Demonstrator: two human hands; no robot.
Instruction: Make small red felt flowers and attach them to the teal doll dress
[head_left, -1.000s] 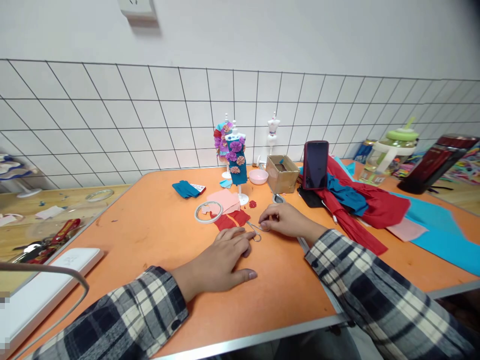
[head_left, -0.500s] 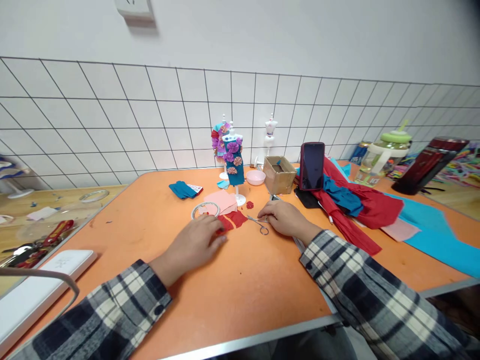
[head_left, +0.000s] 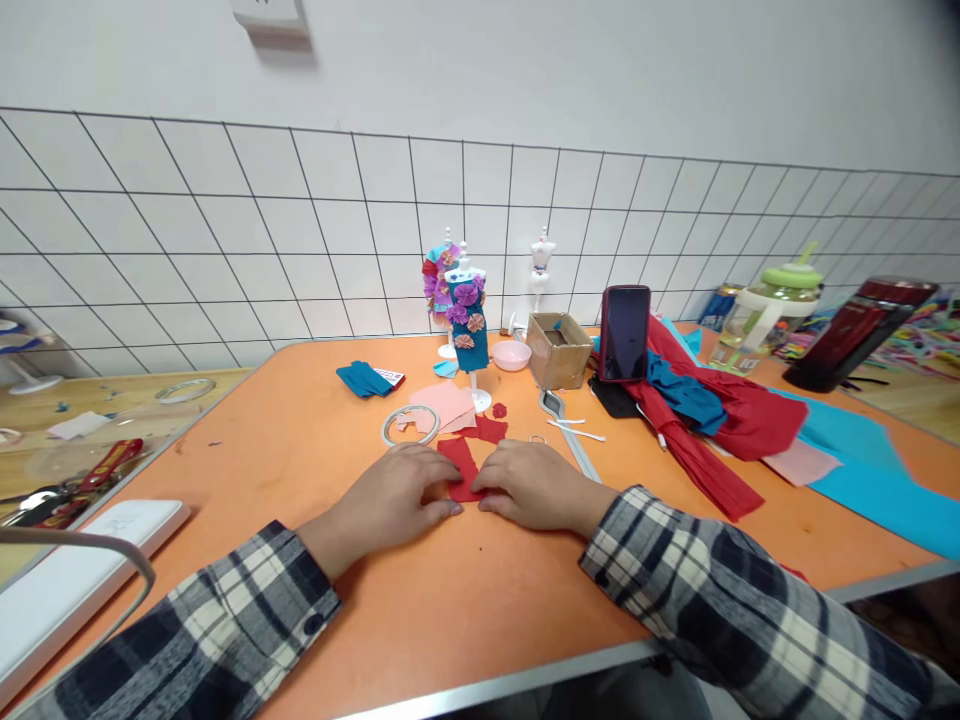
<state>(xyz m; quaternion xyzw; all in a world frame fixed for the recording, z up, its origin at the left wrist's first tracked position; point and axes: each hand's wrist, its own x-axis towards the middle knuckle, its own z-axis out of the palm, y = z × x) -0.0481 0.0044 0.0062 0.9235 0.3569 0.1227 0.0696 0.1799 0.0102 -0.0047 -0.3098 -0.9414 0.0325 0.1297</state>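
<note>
A thin red piece (head_left: 457, 468), cloth or paper, lies on the orange table between my hands. My left hand (head_left: 386, 495) rests at its left side, fingertips touching it and thumb held apart. At the right edge my right hand (head_left: 529, 485) has its fingers and thumb closed on the lower corner. Just beyond are more red scraps (head_left: 486, 430), a small red rosette (head_left: 499, 410), a pink sheet (head_left: 442, 403) and a roll of tape (head_left: 411, 427). Of the scissors, only a handle ring (head_left: 538, 438) shows behind my right hand.
A miniature dress form (head_left: 470, 325) with a blue flowered dress stands beyond the scraps. Behind are a pink bowl (head_left: 511, 355) and cardboard box (head_left: 570, 362). A phone (head_left: 625, 333), red fabric (head_left: 757, 415), bottle (head_left: 765, 325) and dark red flask (head_left: 855, 335) stand right; a white power bank (head_left: 142, 525) left.
My right hand has left the scissors and moved left and nearer to me, onto a red piece. That piece now lies closer, between both hands. My left hand has shifted slightly right.
</note>
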